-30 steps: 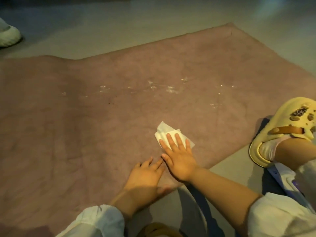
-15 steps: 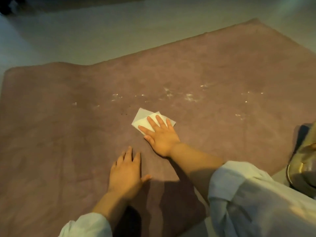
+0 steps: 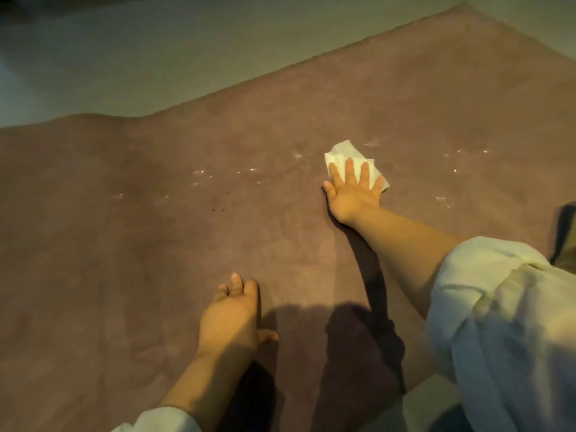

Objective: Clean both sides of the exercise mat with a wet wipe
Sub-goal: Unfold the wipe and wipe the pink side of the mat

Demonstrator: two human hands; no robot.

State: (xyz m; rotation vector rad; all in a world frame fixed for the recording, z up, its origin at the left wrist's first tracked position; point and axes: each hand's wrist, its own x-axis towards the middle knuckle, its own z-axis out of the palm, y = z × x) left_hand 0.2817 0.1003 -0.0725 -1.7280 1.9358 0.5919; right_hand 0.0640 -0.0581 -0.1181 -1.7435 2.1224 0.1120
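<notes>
A large mauve exercise mat lies flat on the floor and fills most of the view. My right hand presses a folded white wet wipe onto the mat with straight, spread fingers, arm stretched far forward. My left hand rests flat on the mat nearer to me, fingers straight, holding nothing. A band of small pale specks runs across the mat's middle, on both sides of the wipe. A few dark spots sit left of my right hand.
Grey floor lies beyond the mat's far edge and shows at the near right corner. A dark-shadowed shoe edge is at the right border. My white sleeves cover the lower right.
My right hand has slid the wipe forward and to the right, up into the band of specks. My left hand has stayed planted on the mat. The view has leaned further forward.
</notes>
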